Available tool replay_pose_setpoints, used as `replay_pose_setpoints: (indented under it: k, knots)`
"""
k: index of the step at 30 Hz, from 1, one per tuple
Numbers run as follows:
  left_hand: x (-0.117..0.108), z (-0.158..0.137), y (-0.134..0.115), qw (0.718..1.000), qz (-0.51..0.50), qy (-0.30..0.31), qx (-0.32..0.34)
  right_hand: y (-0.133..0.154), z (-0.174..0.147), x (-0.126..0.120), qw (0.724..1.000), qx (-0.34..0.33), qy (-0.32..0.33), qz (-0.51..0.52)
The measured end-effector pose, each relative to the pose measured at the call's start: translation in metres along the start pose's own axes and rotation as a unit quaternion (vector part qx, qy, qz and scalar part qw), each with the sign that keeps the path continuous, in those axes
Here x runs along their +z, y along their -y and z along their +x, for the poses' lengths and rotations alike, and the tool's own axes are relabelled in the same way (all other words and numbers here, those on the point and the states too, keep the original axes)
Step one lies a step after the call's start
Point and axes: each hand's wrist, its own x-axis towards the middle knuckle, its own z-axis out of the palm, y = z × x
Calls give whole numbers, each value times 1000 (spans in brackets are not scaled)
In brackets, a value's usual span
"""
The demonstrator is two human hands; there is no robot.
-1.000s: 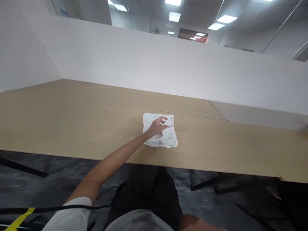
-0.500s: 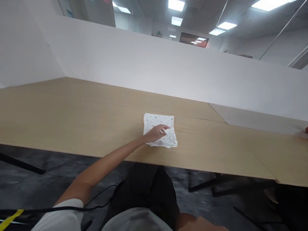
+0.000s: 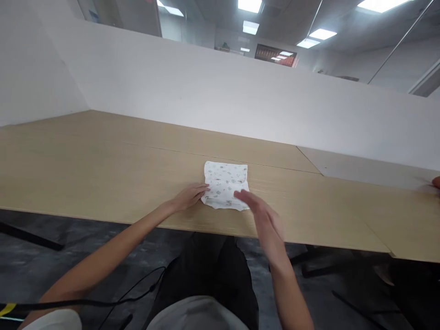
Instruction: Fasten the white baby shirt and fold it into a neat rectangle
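Observation:
A white cloth (image 3: 226, 176) with a small scattered print lies roughly square on the wooden table, a crease running across its middle. Its near edge is wavy. My left hand (image 3: 189, 196) rests at the cloth's left edge, fingers stretched out and fingertips touching the fabric. Over the near right corner is my right hand (image 3: 263, 211), slightly blurred, its fingers extended and nothing in it. Whether its fingertips touch the cloth or hover above it I cannot tell.
The wooden tabletop (image 3: 137, 169) runs wide to both sides, with a white partition (image 3: 192, 91) behind it. At the far right edge part of another person's hand (image 3: 436, 182) shows. A black cable (image 3: 103, 303) crosses my left arm at lower left.
My left hand has moved from the cloth's middle to its left edge. My right hand has risen from below to the near right corner. The cloth's lower part looks flatter.

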Motion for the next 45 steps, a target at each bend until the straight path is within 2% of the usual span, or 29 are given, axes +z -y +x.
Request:
replay_pose_setpoints:
  k: [3,6,8,11,21,28,35,37,40,45]
  knots:
    - [-2,-4,2,999,32,17,16,-51,24,-1,986,-6,10,-167]
    - [-3,-8,3,997,56,38,26,-104,33,-7,941,-26,78,-329]
    - [-3,-11,3,997,61,39,28,-127,30,-13,921,-38,104,-373]
    - [-4,-15,3,997,58,39,26,-140,22,-21,918,-54,104,-378]
    - [-8,-17,-1,997,58,37,44,-144,20,-26,962,-18,80,-261]
    - [-11,-20,-2,989,118,12,89,-134,15,-52,954,-29,145,-260]
    - [-2,-4,-3,977,141,61,149,-149,21,-57,942,-100,134,-292]
    - [-1,-1,-6,976,157,57,142,-148,24,-56,946,-99,130,-281]
    - [-6,-1,-13,980,164,13,110,-138,26,-55,961,-87,111,-239]
    - [-17,-12,-33,990,121,-21,75,-112,16,-59,985,-29,79,-149]
